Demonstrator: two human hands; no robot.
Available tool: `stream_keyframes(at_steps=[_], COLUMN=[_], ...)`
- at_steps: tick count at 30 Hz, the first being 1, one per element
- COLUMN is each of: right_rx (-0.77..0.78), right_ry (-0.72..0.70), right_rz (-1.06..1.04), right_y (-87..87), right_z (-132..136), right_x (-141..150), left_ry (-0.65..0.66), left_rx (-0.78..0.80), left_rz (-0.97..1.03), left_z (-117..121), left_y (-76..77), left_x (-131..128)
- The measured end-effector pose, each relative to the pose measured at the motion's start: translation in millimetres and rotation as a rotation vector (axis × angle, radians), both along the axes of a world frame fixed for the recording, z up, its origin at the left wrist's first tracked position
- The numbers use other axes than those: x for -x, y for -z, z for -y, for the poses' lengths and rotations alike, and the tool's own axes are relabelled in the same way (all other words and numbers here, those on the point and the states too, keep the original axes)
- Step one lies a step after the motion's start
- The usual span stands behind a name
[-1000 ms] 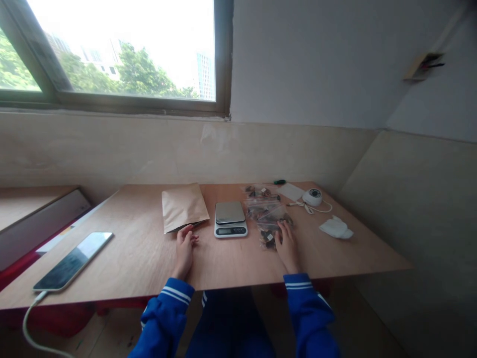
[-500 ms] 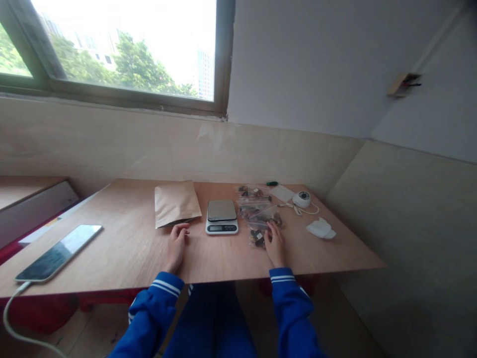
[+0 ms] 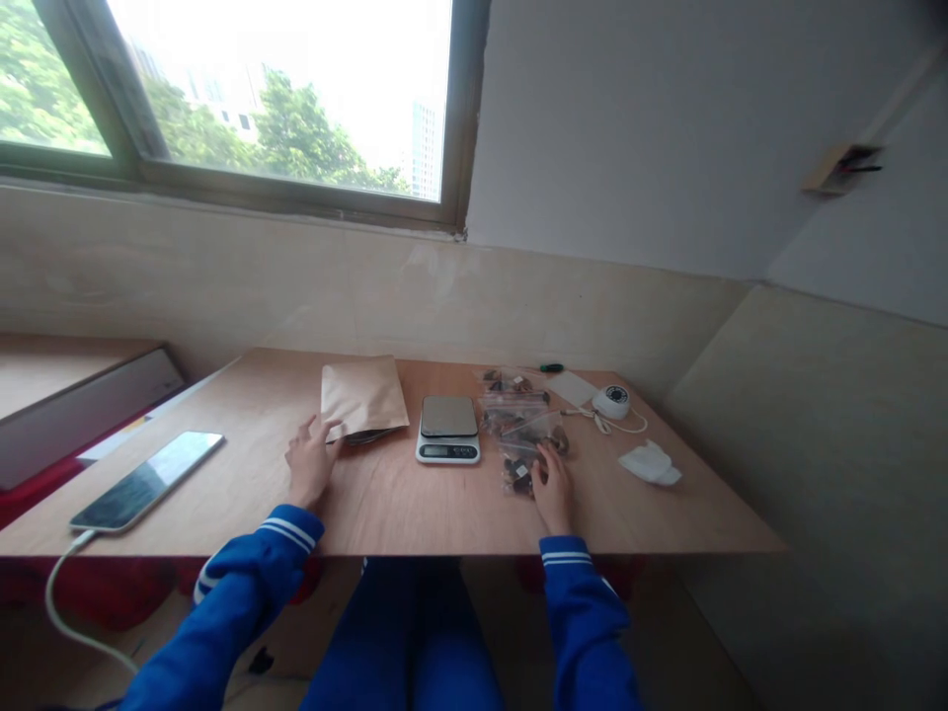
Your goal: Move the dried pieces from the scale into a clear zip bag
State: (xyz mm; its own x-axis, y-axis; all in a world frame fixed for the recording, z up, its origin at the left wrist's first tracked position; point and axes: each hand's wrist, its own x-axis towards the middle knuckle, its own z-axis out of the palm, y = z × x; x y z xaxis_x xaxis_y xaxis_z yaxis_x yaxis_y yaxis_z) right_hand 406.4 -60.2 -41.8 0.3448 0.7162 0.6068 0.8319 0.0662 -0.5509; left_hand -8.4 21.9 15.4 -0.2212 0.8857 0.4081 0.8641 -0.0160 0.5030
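Observation:
My left hand [image 3: 311,462] is at the lower left corner of a brown kraft paper pouch [image 3: 364,395], its fingers apart and the fingertips at the pouch's edge. The pouch lies flat, its mouth gaping slightly toward me. My right hand [image 3: 554,484] rests beside the nearest clear zip bag [image 3: 516,474], fingers loosely bent and touching its right side. Small dark parts and a white label show inside that bag. Further zip bags [image 3: 514,400] with small parts overlap behind it. Between my hands stands a white digital kitchen scale [image 3: 448,430] with a bare metal plate.
A phone [image 3: 148,481] on a charging cable lies at the left. At the right are a white dome camera [image 3: 611,400] with its cable, a white card [image 3: 574,387], a green-handled tool [image 3: 552,368] and crumpled white paper [image 3: 650,462]. The wooden table [image 3: 415,518] ends near my body.
My left hand has moved left and up from below the pouch's mouth to its lower left corner, fingers spreading. My right hand stays by the near zip bag. The view has shifted slightly.

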Motion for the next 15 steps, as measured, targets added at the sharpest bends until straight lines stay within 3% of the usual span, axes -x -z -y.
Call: stream_keyframes(at_steps=[3, 5, 9, 12, 15], right_rx=[0.008, 0.015, 0.027, 0.054, 0.101], right_ry=[-0.012, -0.018, -0.017, -0.011, -0.021], right_rz=[-0.016, -0.022, -0.030, -0.023, 0.027], right_y=[-0.9, -1.5, -3.6, -7.3, -10.6], right_z=[1, 1, 2, 4, 5], right_x=[0, 0, 1, 1, 2], left_ry=[0.090, 0.143, 0.174, 0.208, 0.335], left_rx=[-0.085, -0.158, -0.263, -0.124, 0.127], left_rz=[-0.075, -0.091, 0.003, 0.114, 0.199], left_z=[-11, -12, -4, -5, -14], left_y=[-10.4, -28.5, -95.5, -150.6, -184.2], left_x=[6, 5, -1, 2, 11])
